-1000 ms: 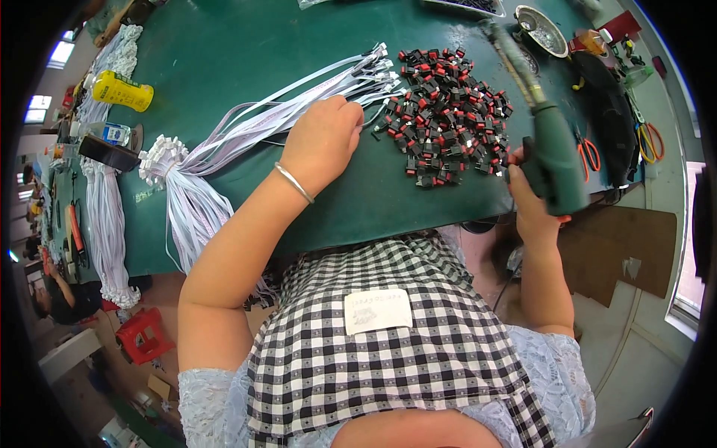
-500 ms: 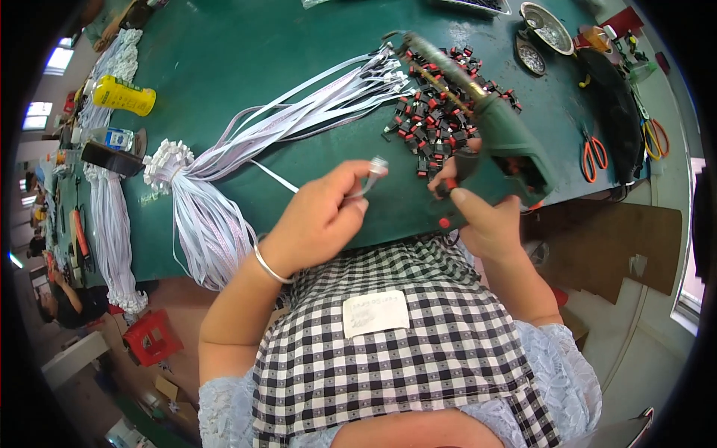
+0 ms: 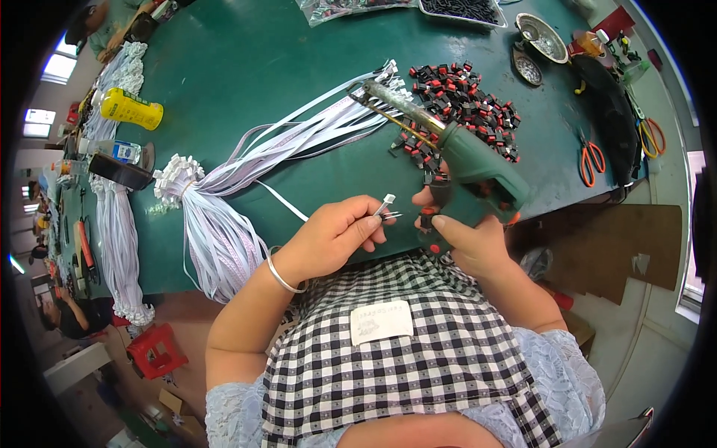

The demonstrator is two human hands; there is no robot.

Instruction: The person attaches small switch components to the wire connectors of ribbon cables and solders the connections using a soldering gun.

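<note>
My left hand [image 3: 340,235] pinches a white flat cable [image 3: 282,200] near its end. Beyond the fingertips a small white connector [image 3: 388,199] and several thin bare wire ends stick out. My right hand [image 3: 478,243] grips a green soldering gun [image 3: 482,160] with a metal barrel, tilted toward the upper left over the table. Its thumb and finger also pinch a small black-and-red rocker switch [image 3: 428,216], partly hidden. The two hands are close together but apart. A loose pile of black-and-red switches [image 3: 478,112] lies beyond the gun.
A tied bundle of white cables [image 3: 216,216] lies left of my hands, another [image 3: 116,239] further left. Yellow bottle [image 3: 131,108], clear bottle [image 3: 119,151], orange-handled scissors [image 3: 592,163], metal bowl [image 3: 549,41] and tray of black parts [image 3: 467,13] surround the work area. A person sits at far left.
My right hand has brought the soldering gun and switch nearer and leftward, its barrel lower. My left hand has turned the cable end, and its thin wires now point toward the right hand.
</note>
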